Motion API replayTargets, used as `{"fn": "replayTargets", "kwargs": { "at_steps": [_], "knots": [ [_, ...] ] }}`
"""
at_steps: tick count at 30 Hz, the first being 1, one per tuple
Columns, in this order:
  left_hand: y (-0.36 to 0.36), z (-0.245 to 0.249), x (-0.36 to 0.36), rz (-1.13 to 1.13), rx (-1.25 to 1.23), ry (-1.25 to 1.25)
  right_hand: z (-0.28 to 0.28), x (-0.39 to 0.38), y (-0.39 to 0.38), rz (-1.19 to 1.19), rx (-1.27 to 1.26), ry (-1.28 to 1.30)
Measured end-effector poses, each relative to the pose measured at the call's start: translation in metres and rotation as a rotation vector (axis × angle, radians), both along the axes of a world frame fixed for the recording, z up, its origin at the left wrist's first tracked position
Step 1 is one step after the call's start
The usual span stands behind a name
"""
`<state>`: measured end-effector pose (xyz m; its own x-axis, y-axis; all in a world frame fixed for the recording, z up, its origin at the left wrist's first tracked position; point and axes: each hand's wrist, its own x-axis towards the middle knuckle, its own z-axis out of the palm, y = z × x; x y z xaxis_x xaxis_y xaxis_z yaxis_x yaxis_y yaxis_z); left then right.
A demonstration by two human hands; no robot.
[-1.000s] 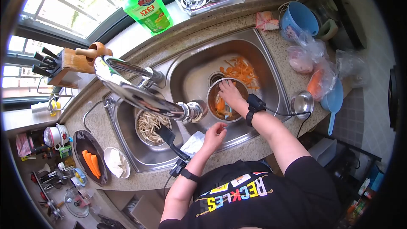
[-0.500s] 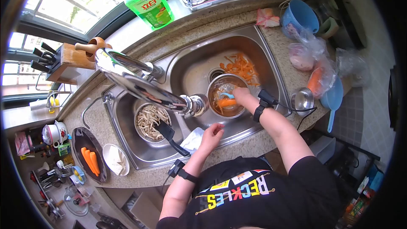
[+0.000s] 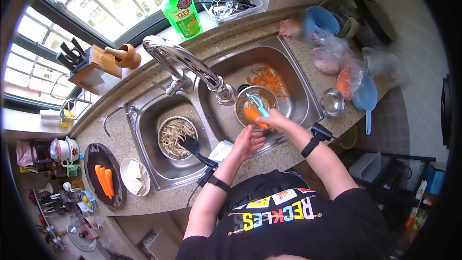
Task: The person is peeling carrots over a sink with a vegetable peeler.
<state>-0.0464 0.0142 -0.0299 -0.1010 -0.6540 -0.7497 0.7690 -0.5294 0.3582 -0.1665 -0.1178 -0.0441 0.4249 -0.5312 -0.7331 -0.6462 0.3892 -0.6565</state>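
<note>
My right hand (image 3: pixel 275 120) is closed around a light-blue peeler (image 3: pixel 257 102) and an orange carrot (image 3: pixel 253 115), just above the near side of a metal bowl (image 3: pixel 276 100). The bowl holds water and sits in the right sink basin (image 3: pixel 301 79). Left of the carrot's lower end, my left hand (image 3: pixel 248 141) is open and holds nothing, fingers spread. Orange peelings (image 3: pixel 267 80) lie in the basin behind the bowl. A white cloth (image 3: pixel 221 151) rests on the sink's front rim beside my left wrist.
The left basin holds a bowl of pale strips (image 3: pixel 176 137). The faucet (image 3: pixel 202 70) arches over the right basin. Carrots (image 3: pixel 104 181) on a dark tray and a white dish (image 3: pixel 135 176) stand left. Plastic bags (image 3: pixel 332 60), a small metal bowl (image 3: pixel 332 102) and a blue strainer (image 3: pixel 365 94) sit right.
My right hand has lifted the carrot and peeler up out of the bowl toward me. My left hand has moved nearer the bowl, its curled fingers now spread. The camera view has shifted.
</note>
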Motion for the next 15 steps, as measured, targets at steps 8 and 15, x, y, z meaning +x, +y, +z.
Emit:
{"fn": "replayTargets", "kwargs": {
  "at_steps": [8,15],
  "knots": [
    [-0.018,-0.032,0.002,0.115,-0.199,-0.012,0.012,-0.003,0.075,-0.031,-0.638,-0.169],
    [0.002,0.015,0.042,0.158,-0.157,-0.014,0.045,-0.029,0.065,-0.092,-0.641,-0.212]
  ]
}}
